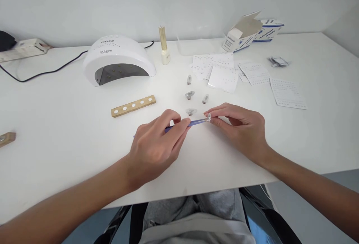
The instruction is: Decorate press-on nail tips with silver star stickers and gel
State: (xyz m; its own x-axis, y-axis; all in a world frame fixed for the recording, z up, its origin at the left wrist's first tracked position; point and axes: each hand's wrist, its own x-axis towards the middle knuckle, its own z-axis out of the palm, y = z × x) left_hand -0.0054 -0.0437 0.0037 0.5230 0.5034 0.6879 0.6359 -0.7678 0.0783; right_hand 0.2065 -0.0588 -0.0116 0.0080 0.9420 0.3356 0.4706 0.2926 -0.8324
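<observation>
My left hand is closed in a pinch round a thin blue stick that lies low over the white table. My right hand pinches a small clear nail tip at the stick's far end. Three more clear nail tips on small stands sit just beyond: one right behind the stick, one further back, one to its right. A fourth stands further off.
A white nail lamp with a black cable stands at the back left, a polish bottle beside it. A wooden strip with holes lies left of my hands. Paper sheets, open boxes and crumpled wrappers lie at the back right.
</observation>
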